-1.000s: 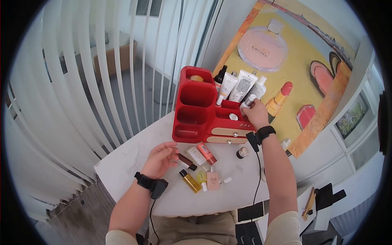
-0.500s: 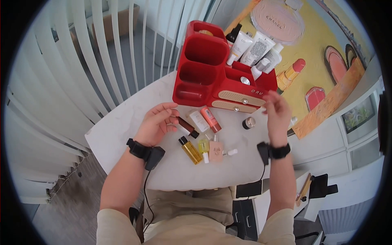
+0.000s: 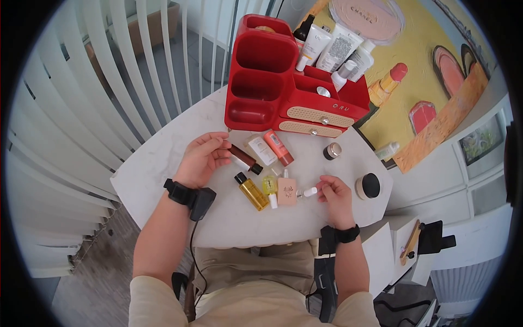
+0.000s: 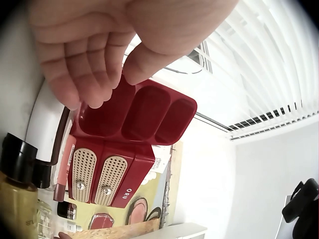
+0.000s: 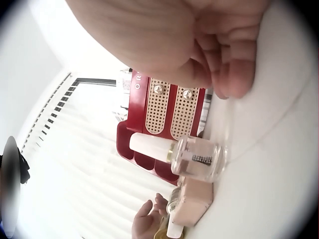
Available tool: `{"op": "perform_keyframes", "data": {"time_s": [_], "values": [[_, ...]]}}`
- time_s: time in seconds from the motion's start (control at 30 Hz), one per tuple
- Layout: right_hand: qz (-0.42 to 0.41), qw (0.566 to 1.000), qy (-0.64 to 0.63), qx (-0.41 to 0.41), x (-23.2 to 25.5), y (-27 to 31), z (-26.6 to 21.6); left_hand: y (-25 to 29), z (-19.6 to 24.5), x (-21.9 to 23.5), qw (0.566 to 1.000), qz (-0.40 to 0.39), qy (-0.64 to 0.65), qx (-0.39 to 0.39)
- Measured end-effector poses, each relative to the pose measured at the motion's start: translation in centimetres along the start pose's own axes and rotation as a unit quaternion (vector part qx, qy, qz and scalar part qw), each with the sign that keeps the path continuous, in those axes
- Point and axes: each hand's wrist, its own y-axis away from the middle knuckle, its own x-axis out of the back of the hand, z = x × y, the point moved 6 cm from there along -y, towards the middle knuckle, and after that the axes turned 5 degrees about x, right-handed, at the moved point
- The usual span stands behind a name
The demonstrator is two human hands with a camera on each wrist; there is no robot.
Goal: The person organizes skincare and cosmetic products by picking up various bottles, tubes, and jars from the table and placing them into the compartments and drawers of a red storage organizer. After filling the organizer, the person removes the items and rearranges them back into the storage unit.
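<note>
Apparently at the reaching step: with right hand loosely bent, holding nothing, just beside the clear bottle, upright on the worktop; with left hand likewise, near the brown bottle. Probably needed next: a pinch on the white cap.
</note>
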Motion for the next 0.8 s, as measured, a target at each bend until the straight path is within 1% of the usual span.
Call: {"op": "perform_keyframes", "data": {"time_s": [0.07, 0.1, 0.17, 0.2, 0.27, 0.3, 0.37, 0.4, 0.47, 0.57, 0.8], "values": [[-0.030, 0.998, 0.019, -0.054, -0.4, -0.4, -0.7, 0.0, 0.0, 0.0, 1.000, -0.001, -0.001, -0.001], [-0.029, 0.998, 0.020, -0.054, -0.3, -0.6, -1.1, 0.0, 0.0, 0.0, 1.000, -0.002, -0.001, 0.000], [-0.075, 0.994, 0.032, -0.069, -0.6, -0.7, -1.3, -0.1, 0.0, 0.0, 1.000, -0.001, -0.002, -0.003], [-0.075, 0.994, 0.033, -0.070, -0.5, -0.5, -1.2, -0.1, 0.0, 0.0, 1.000, -0.001, -0.001, -0.002], [-0.092, 0.995, 0.034, -0.023, -0.6, 0.0, -1.0, 0.0, 0.1, 0.1, 1.000, 0.006, -0.002, 0.003], [-0.095, 0.995, 0.036, -0.024, -0.7, 0.3, -0.4, 0.0, 0.1, 0.0, 1.000, 0.008, 0.001, 0.003], [-0.080, 0.992, 0.083, 0.047, -1.0, 1.0, -0.6, 0.0, 0.1, -0.2, 1.000, -0.001, -0.011, 0.006], [-0.081, 0.992, 0.084, 0.045, -1.2, 1.3, -0.6, 0.0, 0.1, -0.1, 1.000, 0.000, -0.010, 0.007], [-0.099, 0.973, 0.168, 0.122, -2.3, 2.4, -3.0, -0.1, 0.0, -0.2, 1.000, -0.008, -0.008, 0.009], [-0.103, 0.964, 0.206, 0.136, -3.2, 2.7, -4.3, 0.0, 0.0, -0.2, 1.000, -0.001, -0.013, 0.009], [-0.109, 0.956, 0.235, 0.140, -3.8, 2.7, -4.3, 0.0, 0.0, -0.1, 1.000, 0.002, -0.011, 0.008]]}}
